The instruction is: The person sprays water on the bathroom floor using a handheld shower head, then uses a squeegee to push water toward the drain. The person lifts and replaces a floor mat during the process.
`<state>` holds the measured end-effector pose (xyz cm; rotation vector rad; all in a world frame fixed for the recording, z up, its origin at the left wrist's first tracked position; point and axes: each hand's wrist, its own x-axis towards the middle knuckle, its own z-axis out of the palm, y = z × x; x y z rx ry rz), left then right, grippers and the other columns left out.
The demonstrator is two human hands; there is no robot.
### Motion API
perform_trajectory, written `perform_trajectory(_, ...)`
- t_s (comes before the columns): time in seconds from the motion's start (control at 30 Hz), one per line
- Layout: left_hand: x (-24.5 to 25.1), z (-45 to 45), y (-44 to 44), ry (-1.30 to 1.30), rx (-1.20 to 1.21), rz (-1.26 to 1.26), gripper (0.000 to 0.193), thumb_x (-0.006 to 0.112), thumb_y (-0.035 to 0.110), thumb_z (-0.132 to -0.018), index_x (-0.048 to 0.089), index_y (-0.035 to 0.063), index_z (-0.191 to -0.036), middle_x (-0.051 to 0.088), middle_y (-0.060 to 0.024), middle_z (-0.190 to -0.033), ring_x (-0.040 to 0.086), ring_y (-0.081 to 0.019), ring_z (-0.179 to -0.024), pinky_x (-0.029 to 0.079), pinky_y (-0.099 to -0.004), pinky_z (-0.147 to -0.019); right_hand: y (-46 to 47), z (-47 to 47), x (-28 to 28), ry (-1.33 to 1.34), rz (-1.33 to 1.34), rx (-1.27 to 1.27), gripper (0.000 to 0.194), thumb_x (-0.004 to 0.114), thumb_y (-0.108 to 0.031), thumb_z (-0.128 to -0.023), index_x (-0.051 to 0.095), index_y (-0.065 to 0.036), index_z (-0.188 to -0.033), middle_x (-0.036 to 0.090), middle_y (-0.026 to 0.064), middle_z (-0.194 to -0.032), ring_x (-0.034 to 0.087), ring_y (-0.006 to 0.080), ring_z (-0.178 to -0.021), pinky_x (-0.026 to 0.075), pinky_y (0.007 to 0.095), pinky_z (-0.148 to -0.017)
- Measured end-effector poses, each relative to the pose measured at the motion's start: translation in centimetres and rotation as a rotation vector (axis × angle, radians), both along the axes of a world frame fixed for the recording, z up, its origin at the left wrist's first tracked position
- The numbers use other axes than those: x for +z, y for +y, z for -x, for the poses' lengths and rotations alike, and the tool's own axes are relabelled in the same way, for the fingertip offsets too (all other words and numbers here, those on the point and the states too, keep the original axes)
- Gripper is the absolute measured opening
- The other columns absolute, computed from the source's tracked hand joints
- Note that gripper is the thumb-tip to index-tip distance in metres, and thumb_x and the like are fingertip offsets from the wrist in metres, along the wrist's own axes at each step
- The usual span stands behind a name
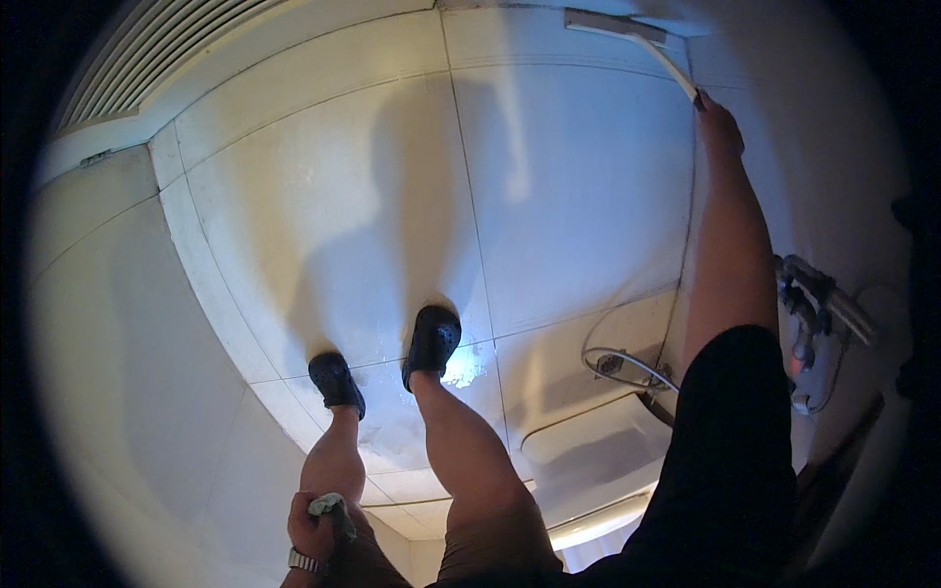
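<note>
My right hand (720,128) reaches far forward and grips the pale handle (665,62) of a squeegee-like tool. Its long flat head (614,26) is by the far right corner of the tiled floor (573,184); whether it touches the surface is hard to tell. Low on the left, my left hand (312,525) is closed around a crumpled pale green cloth (334,511), in front of my leg. A metal watch band (302,561) circles that wrist. Black clogs (431,338) are on my feet, and wet patches (464,367) shine on the floor around them.
A shower mixer tap (827,298) juts from the right wall. Below it, a grey hose (625,356) loops over the floor near a dark drain (609,365). A pale basin-like fixture (595,448) stands beside my right leg. Louvred slats (162,59) fill the far left corner.
</note>
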<state>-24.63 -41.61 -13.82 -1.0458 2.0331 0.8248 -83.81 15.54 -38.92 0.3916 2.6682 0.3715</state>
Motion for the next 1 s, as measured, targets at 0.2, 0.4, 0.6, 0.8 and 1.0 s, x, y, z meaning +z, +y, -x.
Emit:
perform_trajectory(0.2, 0.1, -0.2, -0.5, -0.023, 0.047, -0.056, 0.014, 0.052, 0.002, -0.069, 0.051, 0.0032, -0.083, 0.057, -0.0127, -0.077, 0.057, -0.0266, -0.07, 0.046, -0.0355, -0.064, 7.8, -10.1, -3.7, -0.068, 0.065, -0.082, 0.045, 0.032, -0.042, -0.093, 0.032, -0.028, -0.135, 0.056, 0.0198, -0.112, 0.054, 0.0397, -0.102, 0.044, 0.0483, -0.085)
perform_trajectory(0.4, 0.0, 0.2, -0.1, -0.171, -0.107, -0.001, 0.016, 0.059, 0.01, -0.069, 0.053, 0.0062, -0.083, 0.058, -0.0139, -0.078, 0.058, -0.0334, -0.073, 0.046, -0.0394, -0.065, 8.2, -34.1, -3.1, -0.073, 0.302, -0.346, 0.056, 0.047, -0.019, -0.09, 0.024, -0.022, -0.14, 0.059, 0.0244, -0.093, 0.061, 0.0319, -0.081, 0.047, 0.0393, -0.069)
perform_trajectory(0.6, 0.3, 0.4, -0.2, -0.139, -0.166, -0.029, 0.019, 0.063, 0.015, -0.069, 0.054, 0.0079, -0.084, 0.059, -0.0139, -0.079, 0.058, -0.0356, -0.075, 0.046, -0.0429, -0.065, -0.7, -55.4, 1.5, -0.06, 0.464, -0.486, 0.062, 0.05, -0.021, -0.085, 0.022, -0.016, -0.14, 0.054, 0.0244, -0.113, 0.055, 0.0361, -0.103, 0.045, 0.04, -0.084)
perform_trajectory(0.8, 0.4, -0.3, 0.0, -0.18, -0.157, -0.005, 0.021, 0.063, 0.017, -0.069, 0.054, 0.0085, -0.086, 0.06, -0.0143, -0.079, 0.059, -0.0355, -0.077, 0.047, -0.0435, -0.065, -5.1, -53.7, 6.8, 0.055, 0.43, -0.457, 0.052, 0.048, -0.019, -0.087, 0.033, -0.01, -0.136, 0.058, 0.0239, -0.107, 0.057, 0.0351, -0.1, 0.046, 0.0393, -0.081)
perform_trajectory(1.0, 0.3, -0.1, 0.4, -0.178, -0.214, 0.006, 0.021, 0.062, 0.014, -0.069, 0.053, 0.0079, -0.087, 0.06, -0.0157, -0.08, 0.058, -0.0369, -0.078, 0.046, -0.0443, -0.066, -2.4, -20.3, 0.3, 0.349, 0.429, 0.019, 0.043, 0.045, -0.024, -0.092, 0.04, -0.008, -0.131, 0.054, 0.017, -0.119, 0.054, 0.032, -0.106, 0.042, 0.0388, -0.091)
